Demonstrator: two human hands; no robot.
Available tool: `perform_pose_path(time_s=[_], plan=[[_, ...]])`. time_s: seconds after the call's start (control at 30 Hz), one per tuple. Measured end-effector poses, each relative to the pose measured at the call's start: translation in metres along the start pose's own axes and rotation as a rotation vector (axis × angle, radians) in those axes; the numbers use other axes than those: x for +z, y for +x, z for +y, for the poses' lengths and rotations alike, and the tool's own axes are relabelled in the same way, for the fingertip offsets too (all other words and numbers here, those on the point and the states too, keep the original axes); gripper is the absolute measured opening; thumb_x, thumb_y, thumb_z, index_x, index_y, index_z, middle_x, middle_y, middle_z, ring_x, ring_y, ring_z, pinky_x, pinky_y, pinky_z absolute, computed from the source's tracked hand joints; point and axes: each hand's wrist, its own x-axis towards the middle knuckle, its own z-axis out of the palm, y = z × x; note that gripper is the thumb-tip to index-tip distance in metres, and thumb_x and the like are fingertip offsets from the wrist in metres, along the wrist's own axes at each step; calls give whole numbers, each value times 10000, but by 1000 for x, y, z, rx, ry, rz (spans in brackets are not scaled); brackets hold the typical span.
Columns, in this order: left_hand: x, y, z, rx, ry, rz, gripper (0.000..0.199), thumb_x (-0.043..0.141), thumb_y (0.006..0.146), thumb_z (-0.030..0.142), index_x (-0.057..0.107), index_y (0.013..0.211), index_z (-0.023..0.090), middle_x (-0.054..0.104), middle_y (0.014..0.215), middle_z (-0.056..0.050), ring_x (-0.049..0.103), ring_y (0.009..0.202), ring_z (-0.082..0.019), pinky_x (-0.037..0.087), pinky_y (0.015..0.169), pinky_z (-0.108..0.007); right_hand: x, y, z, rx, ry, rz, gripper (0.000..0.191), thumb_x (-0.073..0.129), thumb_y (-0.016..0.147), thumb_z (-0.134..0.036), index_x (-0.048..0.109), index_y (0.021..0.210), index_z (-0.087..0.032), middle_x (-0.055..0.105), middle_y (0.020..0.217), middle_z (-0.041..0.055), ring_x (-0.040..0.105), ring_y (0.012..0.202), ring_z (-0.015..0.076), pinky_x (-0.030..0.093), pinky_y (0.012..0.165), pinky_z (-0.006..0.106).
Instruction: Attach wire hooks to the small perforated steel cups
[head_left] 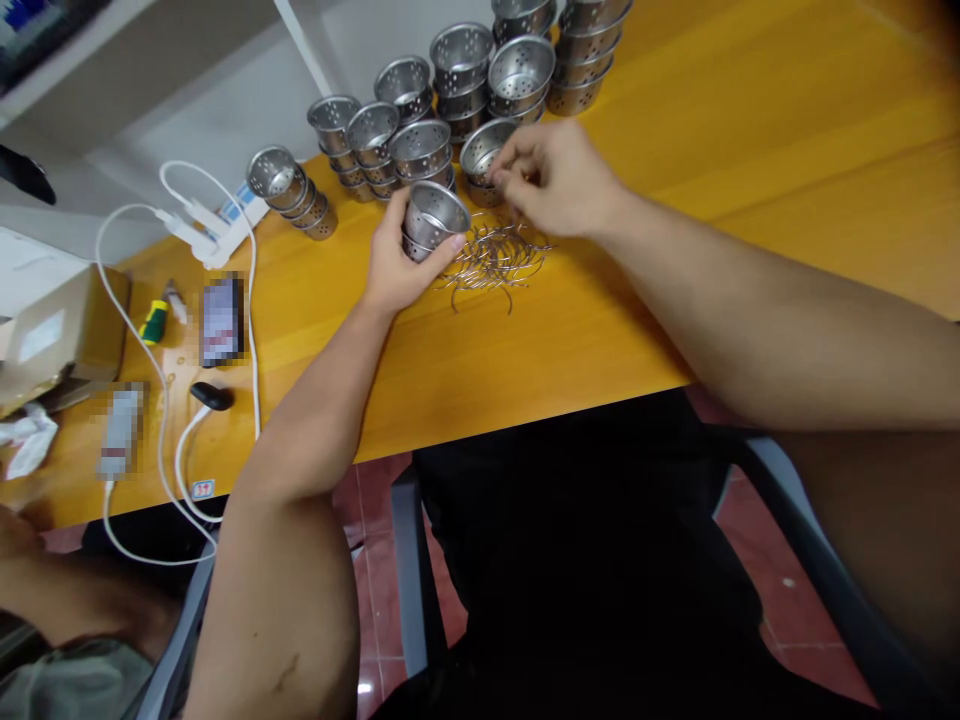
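Observation:
My left hand [405, 265] is closed around two nested metal cups with holes [436, 212], their mouths tipped up toward me. Just right of them lies a loose heap of thin curved wires [495, 258] on the table. My right hand [559, 178] is above the far right side of the heap, its thumb and index finger pinched together. What the pinch holds, if anything, is too small to make out. Behind those fingers stands a short stack of perforated cups [480, 150], partly hidden by the hand.
Several stacks of perforated cups [461, 60] line the back of the yellow table [750, 130]. On the left are a leaning cup stack [289, 190], a power strip [229, 230] with white cables, a phone [222, 320], a green-yellow screwdriver handle [154, 322] and a cardboard box [67, 340]. Another person's arm [82, 590] shows lower left.

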Motion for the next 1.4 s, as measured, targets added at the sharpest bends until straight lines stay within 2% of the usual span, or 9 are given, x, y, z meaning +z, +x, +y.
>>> perform_pose_path(time_s=[0.2, 0.33, 0.5, 0.6, 0.7, 0.83, 0.93, 1.2, 1.4], plan=[[1, -1, -5, 50, 37, -23, 873, 734, 842, 874, 479, 1468, 321, 647, 1419, -103, 654, 1364, -344, 503, 1220, -513, 2, -6, 3, -59, -242, -159, 148, 845, 940, -156, 719, 894, -217, 662, 710, -30, 485, 621, 141, 375, 625, 308], [0, 1, -6, 72, 53, -33, 850, 780, 837, 836, 507, 1465, 332, 665, 1415, -97, 667, 1347, -337, 534, 1194, -510, 5, -8, -14, -161, -120, -101, 174, 866, 930, -307, 751, 1052, -265, 687, 994, 33, 527, 748, 172, 456, 678, 336], [1, 2, 0, 60, 2, -59, 746, 719, 895, 832, 555, 1427, 335, 700, 1341, -71, 705, 1288, -325, 555, 1166, -519, 8, -15, -38, -304, 46, -190, 270, 847, 914, -451, 757, 1124, -307, 599, 1361, 49, 582, 827, 158, 509, 668, 320], [1, 1, -1, 46, -4, -19, 698, 671, 929, 832, 564, 1398, 326, 709, 1291, -65, 723, 1231, -305, 574, 1122, -500, 8, -17, -43, -383, 12, -200, 156, 719, 1025, -426, 733, 1071, -277, 651, 1187, 44, 612, 845, 176, 516, 707, 327], [2, 1, -7, 49, -19, 7, 777, 724, 888, 837, 512, 1436, 328, 697, 1292, -80, 719, 1223, -300, 580, 1096, -476, 3, -14, -38, -415, -90, -53, 73, 659, 1062, -298, 715, 1061, -251, 662, 980, 44, 614, 846, 190, 504, 743, 335], [3, -1, -16, 53, -13, 1, 1015, 849, 742, 865, 414, 1502, 351, 666, 1310, -93, 697, 1258, -319, 570, 1105, -473, -11, -4, -21, -354, -216, 233, 89, 663, 1027, -144, 690, 1024, -229, 681, 1028, 82, 618, 914, 214, 487, 774, 347], [4, -2, -19, 50, 13, -28, 1089, 861, 720, 869, 368, 1546, 358, 638, 1355, -101, 662, 1323, -334, 535, 1164, -493, -20, 3, -5, -315, -271, 330, 120, 674, 1008, -109, 688, 1017, -227, 670, 1042, 93, 611, 873, 214, 460, 712, 340], [3, -3, -17, 36, 26, -40, 1029, 828, 779, 851, 376, 1557, 353, 637, 1360, -102, 657, 1324, -327, 543, 1157, -487, -17, 8, 16, -281, -315, 170, 56, 671, 1087, -300, 702, 1063, -260, 662, 1163, 99, 574, 1064, 242, 466, 959, 380], [4, -2, -15, 28, 3, -22, 994, 840, 766, 851, 415, 1511, 348, 642, 1321, -94, 670, 1288, -324, 556, 1141, -497, -8, 12, 13, -247, -417, 51, 104, 602, 1065, -327, 706, 1062, -320, 643, 1153, 95, 550, 1055, 263, 470, 956, 415]])
